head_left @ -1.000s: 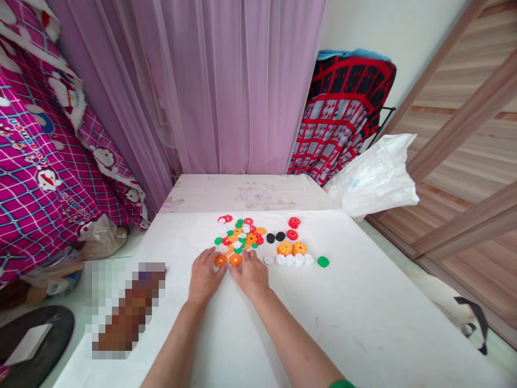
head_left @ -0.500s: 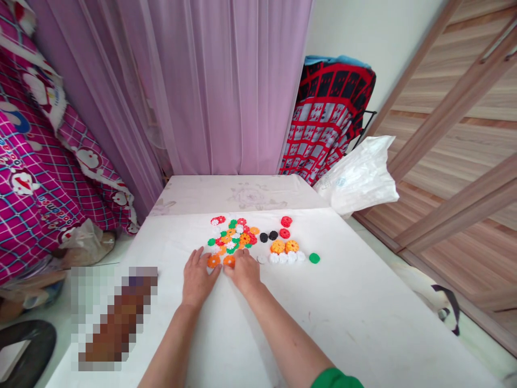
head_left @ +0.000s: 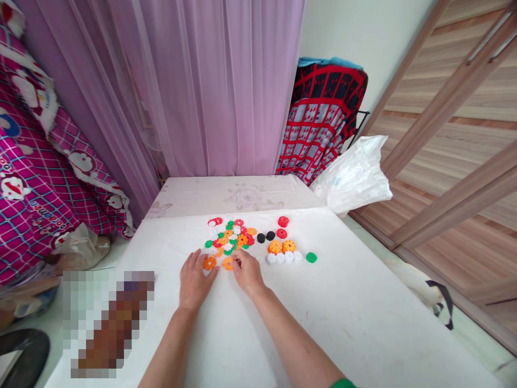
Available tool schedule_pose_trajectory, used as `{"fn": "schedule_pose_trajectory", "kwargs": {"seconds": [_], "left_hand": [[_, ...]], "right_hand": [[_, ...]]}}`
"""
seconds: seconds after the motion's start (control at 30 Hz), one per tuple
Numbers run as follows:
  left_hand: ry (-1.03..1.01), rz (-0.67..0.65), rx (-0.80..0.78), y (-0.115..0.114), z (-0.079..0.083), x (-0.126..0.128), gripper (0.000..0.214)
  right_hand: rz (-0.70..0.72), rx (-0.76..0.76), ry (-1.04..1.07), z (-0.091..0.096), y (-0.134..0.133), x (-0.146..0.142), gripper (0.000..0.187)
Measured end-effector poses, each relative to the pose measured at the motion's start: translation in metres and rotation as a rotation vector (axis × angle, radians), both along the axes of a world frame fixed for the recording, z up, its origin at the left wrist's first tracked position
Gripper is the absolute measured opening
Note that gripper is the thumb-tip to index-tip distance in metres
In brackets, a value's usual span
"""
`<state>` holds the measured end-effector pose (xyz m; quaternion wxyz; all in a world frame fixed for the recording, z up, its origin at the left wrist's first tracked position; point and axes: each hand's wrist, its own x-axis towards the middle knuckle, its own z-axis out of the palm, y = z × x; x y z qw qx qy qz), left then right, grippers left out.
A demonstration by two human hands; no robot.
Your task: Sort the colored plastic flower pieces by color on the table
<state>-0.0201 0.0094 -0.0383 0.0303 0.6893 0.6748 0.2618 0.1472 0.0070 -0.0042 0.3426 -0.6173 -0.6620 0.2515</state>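
Orange flower discs (head_left: 209, 263), two of them, lie side by side on the white table (head_left: 363, 302), just on the near side of the mixed pile (head_left: 230, 237). The left hand (head_left: 195, 280) rests flat and slack, its fingertips touching the left disc. The right hand (head_left: 246, 272) curls its fingers over the right disc, but I cannot tell whether it actually pinches it. By the look of it, discs are being drawn out of the pile by colour, and this orange pair is the one in hand. A next move would call for a firm pinch on each thin edge and a bare spot to set them down. To the right, set apart, lie two black discs (head_left: 265, 236), two red discs (head_left: 282, 227), two yellow-orange discs (head_left: 281, 247), a row of about four white discs (head_left: 285, 257) and one green disc (head_left: 311, 257).
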Motion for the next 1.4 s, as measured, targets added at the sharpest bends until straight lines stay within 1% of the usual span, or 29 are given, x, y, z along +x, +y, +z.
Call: {"fn": "schedule_pose_trajectory", "kwargs": {"seconds": [0.07, 0.13, 0.2, 0.27, 0.3, 0.37, 0.43, 0.5, 0.63, 0.77, 0.9, 1.0, 1.13, 1.2, 1.27, 1.33, 1.4], "left_hand": [[0.016, 0.018, -0.005, 0.000, 0.000, 0.000, 0.039], [0.022, 0.026, -0.013, 0.000, -0.001, 0.000, 0.037], [0.021, 0.025, -0.018, 0.001, -0.001, 0.000, 0.036], [0.021, 0.020, -0.020, 0.001, -0.002, -0.001, 0.036], [0.021, 0.016, -0.022, 0.001, -0.002, -0.001, 0.036], [0.023, 0.012, -0.032, 0.002, -0.002, -0.002, 0.036], [0.024, 0.010, -0.042, 0.002, -0.002, -0.002, 0.037], [0.024, 0.011, -0.046, 0.003, -0.002, -0.002, 0.038], [0.024, 0.013, -0.031, 0.003, -0.003, -0.003, 0.038], [0.027, 0.013, -0.001, 0.004, -0.005, -0.005, 0.038], [0.028, 0.009, 0.033, 0.006, -0.010, -0.006, 0.038], [0.034, 0.002, 0.062, 0.006, -0.015, -0.008, 0.041], [0.045, 0.007, 0.096, 0.003, -0.021, -0.015, 0.046], [0.047, 0.011, 0.100, 0.002, -0.022, -0.017, 0.045], [0.044, 0.017, 0.085, 0.001, -0.020, -0.016, 0.042], [0.039, 0.029, 0.058, -0.001, -0.016, -0.013, 0.039], [0.034, 0.041, 0.031, -0.002, -0.012, -0.010, 0.037]], "right_hand": [[-0.016, 0.030, 0.019, 0.003, 0.002, 0.011, 0.025], [-0.050, 0.063, 0.051, 0.008, 0.006, 0.032, 0.024], [-0.121, 0.083, 0.103, 0.013, 0.013, 0.063, 0.021], [-0.234, 0.071, 0.188, 0.018, 0.021, 0.102, 0.020], [-0.307, 0.036, 0.241, 0.021, 0.025, 0.122, 0.019], [-0.426, -0.103, 0.342, 0.026, 0.033, 0.157, 0.020], [-0.453, -0.185, 0.355, 0.028, 0.039, 0.182, 0.018], [-0.448, -0.238, 0.342, 0.029, 0.042, 0.193, 0.013], [-0.428, -0.296, 0.309, 0.026, 0.046, 0.195, 0.012], [-0.411, -0.295, 0.261, 0.020, 0.048, 0.196, 0.013], [-0.417, -0.267, 0.191, 0.016, 0.051, 0.204, 0.014], [-0.436, -0.227, 0.156, 0.016, 0.051, 0.211, 0.020], [-0.436, -0.172, 0.149, 0.020, 0.037, 0.215, 0.027], [-0.416, -0.109, 0.169, 0.020, 0.024, 0.209, 0.029], [-0.380, -0.034, 0.201, 0.018, 0.008, 0.195, 0.032], [-0.319, 0.018, 0.217, 0.013, -0.008, 0.174, 0.034], [-0.219, 0.050, 0.196, 0.007, -0.024, 0.148, 0.034]]}}
